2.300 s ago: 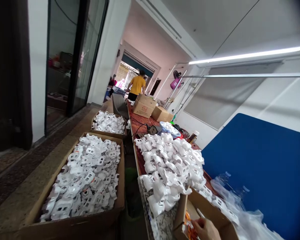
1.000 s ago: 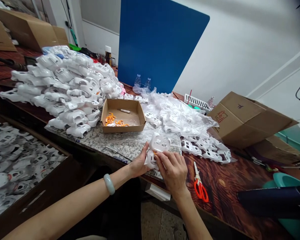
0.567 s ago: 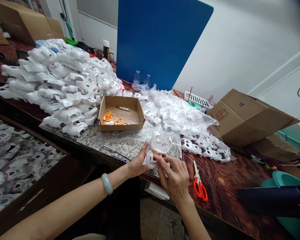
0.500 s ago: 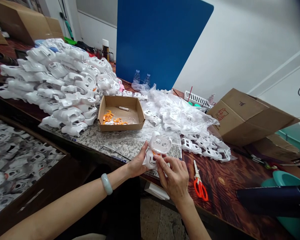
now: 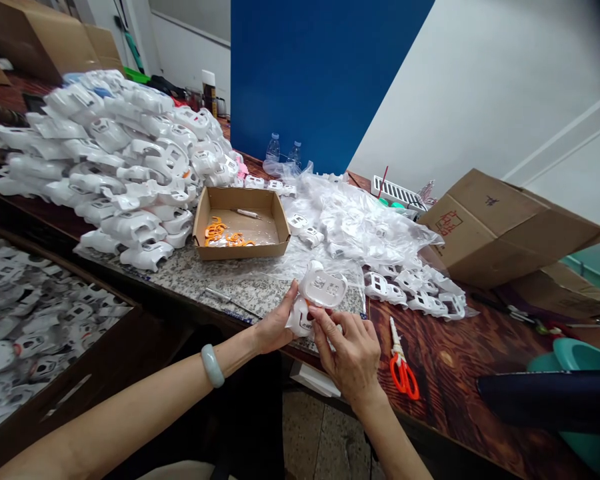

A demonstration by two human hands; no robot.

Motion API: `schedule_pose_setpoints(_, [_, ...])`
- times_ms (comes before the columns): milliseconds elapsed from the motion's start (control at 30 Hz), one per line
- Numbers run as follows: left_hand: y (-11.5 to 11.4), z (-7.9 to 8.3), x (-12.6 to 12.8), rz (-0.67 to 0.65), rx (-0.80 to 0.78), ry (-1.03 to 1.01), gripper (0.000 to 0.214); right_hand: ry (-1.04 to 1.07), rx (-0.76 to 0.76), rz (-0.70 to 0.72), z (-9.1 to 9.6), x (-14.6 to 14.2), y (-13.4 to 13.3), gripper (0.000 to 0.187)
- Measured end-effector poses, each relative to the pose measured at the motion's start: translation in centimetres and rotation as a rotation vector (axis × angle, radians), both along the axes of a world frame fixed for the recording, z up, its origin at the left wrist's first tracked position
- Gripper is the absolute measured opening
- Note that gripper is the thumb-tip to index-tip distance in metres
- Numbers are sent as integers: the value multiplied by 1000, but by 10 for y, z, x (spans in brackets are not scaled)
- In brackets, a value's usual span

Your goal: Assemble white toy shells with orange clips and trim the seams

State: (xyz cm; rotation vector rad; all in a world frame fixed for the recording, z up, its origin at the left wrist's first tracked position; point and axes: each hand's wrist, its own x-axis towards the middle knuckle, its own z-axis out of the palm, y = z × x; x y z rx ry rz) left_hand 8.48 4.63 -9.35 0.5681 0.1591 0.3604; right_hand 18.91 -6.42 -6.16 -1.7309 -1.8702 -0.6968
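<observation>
My left hand (image 5: 275,327) grips a white plastic housing (image 5: 320,293) from the left, just above the table's front edge. My right hand (image 5: 347,347) closes its fingertips on the underside of the same housing, where a small orange part shows. A pale green bangle (image 5: 213,365) sits on my left wrist. Behind the hands, a shallow cardboard tray (image 5: 240,223) holds several orange clips (image 5: 220,233) and a thin white pen-like tool.
A tall heap of white housings (image 5: 115,153) fills the table's left. Clear plastic bags (image 5: 360,230) with more housings lie right of the tray. Orange scissors (image 5: 403,370), a cardboard box (image 5: 505,227), a blue panel (image 5: 310,73), and a floor carton of housings (image 5: 40,320) surround me.
The view swung from the long room down to the table. Since then my hands have held the white housing almost still, the right fingers shifting slightly at its underside.
</observation>
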Motion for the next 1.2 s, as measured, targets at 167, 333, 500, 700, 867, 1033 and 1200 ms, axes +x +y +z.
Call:
schedule_pose_setpoints(167, [1, -1, 1, 2, 14, 7, 68, -54, -21, -34, 2, 4, 1, 26])
schedule_pose_setpoints(333, [0, -3, 3, 11, 37, 0, 65, -88, -53, -47, 7, 8, 2, 24])
schedule_pose_setpoints(500, [0, -2, 3, 26, 33, 19, 64, -90, -55, -36, 6, 9, 2, 24])
schedule_pose_setpoints(700, [-3, 2, 1, 28, 88, -17, 71, -43, -50, -31, 9, 2, -3, 24])
schedule_pose_setpoints(867, [-6, 11, -10, -24, 168, -33, 73, 23, -12, 63, 20, -3, -15, 26])
schedule_pose_setpoints(1033, [-7, 24, -26, -163, 171, -28, 73, 25, 21, 166, 31, -6, -25, 30])
schedule_pose_setpoints(1200, [-14, 30, -34, -175, 114, -6, 78, 37, 12, 233, 33, -11, -28, 33])
